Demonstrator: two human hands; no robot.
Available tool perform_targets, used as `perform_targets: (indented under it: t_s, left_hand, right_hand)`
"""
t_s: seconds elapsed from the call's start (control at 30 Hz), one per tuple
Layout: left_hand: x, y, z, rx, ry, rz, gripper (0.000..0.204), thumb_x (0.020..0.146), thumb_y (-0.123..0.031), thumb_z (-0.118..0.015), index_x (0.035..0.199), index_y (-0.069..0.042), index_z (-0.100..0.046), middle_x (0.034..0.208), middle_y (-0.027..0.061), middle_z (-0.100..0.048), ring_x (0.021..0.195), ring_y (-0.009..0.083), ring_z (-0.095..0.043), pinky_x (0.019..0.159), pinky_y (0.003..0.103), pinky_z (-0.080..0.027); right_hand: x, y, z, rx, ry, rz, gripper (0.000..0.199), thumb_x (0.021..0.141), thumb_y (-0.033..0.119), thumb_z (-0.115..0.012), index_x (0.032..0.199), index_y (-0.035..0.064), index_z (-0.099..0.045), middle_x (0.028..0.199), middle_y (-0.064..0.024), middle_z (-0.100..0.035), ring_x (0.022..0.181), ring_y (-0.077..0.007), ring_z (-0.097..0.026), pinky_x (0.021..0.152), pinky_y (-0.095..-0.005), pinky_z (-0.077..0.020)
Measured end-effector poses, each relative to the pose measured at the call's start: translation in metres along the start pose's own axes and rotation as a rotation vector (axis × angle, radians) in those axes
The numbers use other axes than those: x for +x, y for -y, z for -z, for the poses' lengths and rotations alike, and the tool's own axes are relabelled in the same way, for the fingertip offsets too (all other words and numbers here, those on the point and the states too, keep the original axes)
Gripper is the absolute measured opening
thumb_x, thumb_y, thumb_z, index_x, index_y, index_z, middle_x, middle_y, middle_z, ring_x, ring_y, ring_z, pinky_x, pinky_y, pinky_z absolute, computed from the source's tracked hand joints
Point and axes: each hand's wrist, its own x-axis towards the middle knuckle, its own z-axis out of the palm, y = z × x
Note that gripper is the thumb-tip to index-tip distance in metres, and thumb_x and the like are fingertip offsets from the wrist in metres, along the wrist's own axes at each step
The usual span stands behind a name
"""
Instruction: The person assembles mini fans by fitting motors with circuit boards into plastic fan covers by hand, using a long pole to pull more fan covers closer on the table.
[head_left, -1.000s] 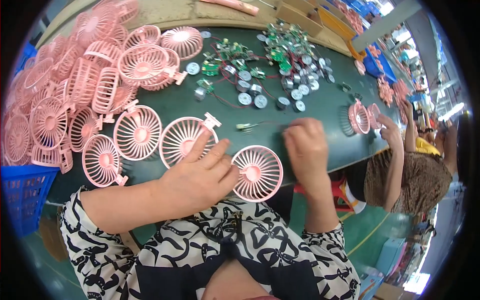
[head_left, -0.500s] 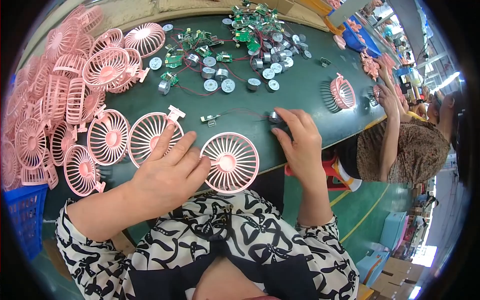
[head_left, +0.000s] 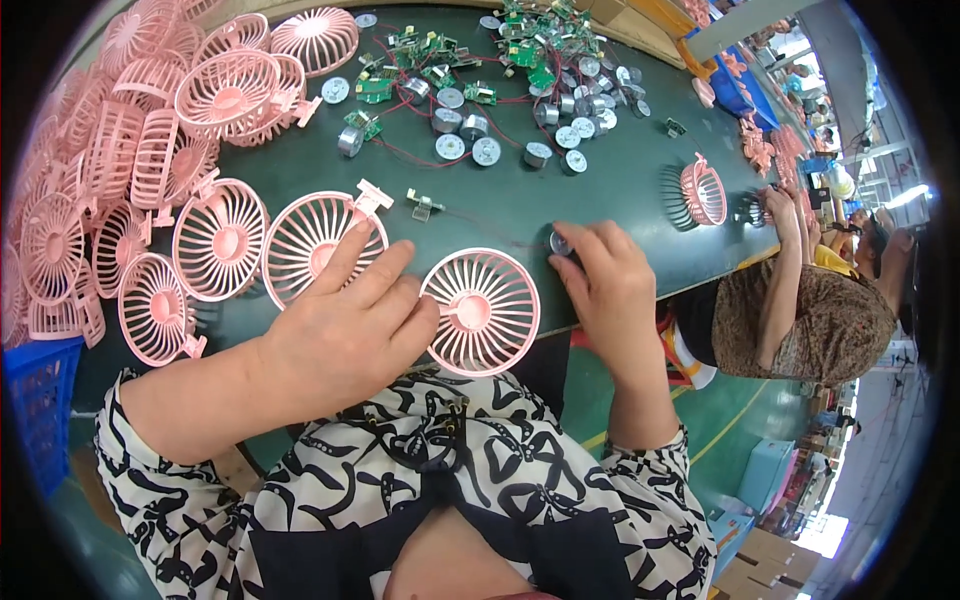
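My right hand (head_left: pixel 610 290) pinches a small round silver motor (head_left: pixel 560 242) between thumb and fingers, just above the green table. From it a thin wire runs left to a small circuit board (head_left: pixel 425 206) lying on the table. My left hand (head_left: pixel 345 320) is palm down, its fingers bent over the edge of a pink round fan cage (head_left: pixel 480 312). This cage lies with its hollow side up at the table's near edge; the part under my fingers is hidden. Another pink fan cage (head_left: pixel 325 250) lies partly beneath my left fingertips.
A heap of pink fan cages (head_left: pixel 105 150) fills the left side, above a blue crate (head_left: pixel 40 400). Several motors with wired boards (head_left: pixel 470 125) lie tangled at the back. One pink cage (head_left: pixel 705 190) stands at the right, near a co-worker (head_left: pixel 800 320) with hands on the table.
The whole view has shifted slightly. The motor in my right hand has come a little nearer to me and turned, so its flat face shows. My left hand stays on the fan cage.
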Motion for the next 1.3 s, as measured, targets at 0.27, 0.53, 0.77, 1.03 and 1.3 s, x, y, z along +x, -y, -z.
perform_targets:
  t_s: [0.27, 0.53, 0.77, 1.03, 1.3]
  left_hand:
    - [0.002, 0.0, 0.002, -0.039, 0.006, 0.009, 0.027, 0.077, -0.017, -0.061, 0.1, -0.003, -0.064, 0.1, 0.0123, -0.063, 0.114, 0.032, -0.058, 0.106, 0.058, -0.039]
    - [0.002, -0.001, 0.002, -0.063, -0.019, 0.011, 0.028, 0.076, -0.017, -0.062, 0.099, -0.002, -0.064, 0.098, 0.0122, -0.063, 0.113, 0.0317, -0.059, 0.106, 0.058, -0.038]
    - [0.002, -0.002, 0.002, -0.068, 0.005, 0.011, 0.027, 0.077, -0.017, -0.062, 0.1, -0.003, -0.065, 0.098, 0.0119, -0.063, 0.112, 0.0311, -0.059, 0.106, 0.057, -0.039]
    - [0.004, 0.0, 0.004, -0.078, 0.016, 0.008, 0.027, 0.077, -0.017, -0.061, 0.1, -0.003, -0.064, 0.096, 0.0115, -0.062, 0.111, 0.0312, -0.06, 0.106, 0.057, -0.038]
    - [0.004, -0.004, 0.0, -0.115, -0.052, 0.034, 0.045, 0.082, -0.019, -0.06, 0.125, -0.007, -0.06, 0.134, 0.0148, -0.055, 0.123, 0.0318, -0.054, 0.106, 0.052, -0.038]
  right_hand:
    - [0.017, 0.038, 0.024, 0.195, 0.169, 0.298, 0.031, 0.075, 0.012, -0.076, 0.103, 0.0075, -0.063, 0.087, -0.006, -0.058, 0.08, -0.0261, -0.058, 0.069, -0.0377, -0.0439]
    - [0.021, 0.049, 0.015, 0.159, 0.291, 0.393, 0.035, 0.068, 0.011, -0.079, 0.101, 0.0063, -0.066, 0.088, -0.0055, -0.062, 0.078, -0.0257, -0.058, 0.068, -0.0374, -0.0476]
    - [0.026, 0.055, 0.019, 0.013, 0.361, 0.409, 0.018, 0.08, 0.019, -0.072, 0.087, 0.0092, -0.058, 0.083, -0.0031, -0.057, 0.08, -0.0219, -0.057, 0.065, -0.0353, -0.0446]
    - [0.005, 0.042, 0.021, 0.207, 0.276, 0.448, 0.05, 0.081, 0.034, -0.072, 0.122, 0.0084, -0.063, 0.115, -0.0079, -0.059, 0.094, -0.0241, -0.061, 0.072, -0.0345, -0.0471]
    - [-0.036, 0.016, 0.007, 0.052, 0.145, 0.394, 0.058, 0.066, 0.016, -0.076, 0.123, 0.0104, -0.066, 0.123, -0.0076, -0.061, 0.104, -0.0245, -0.061, 0.086, -0.039, -0.0484]
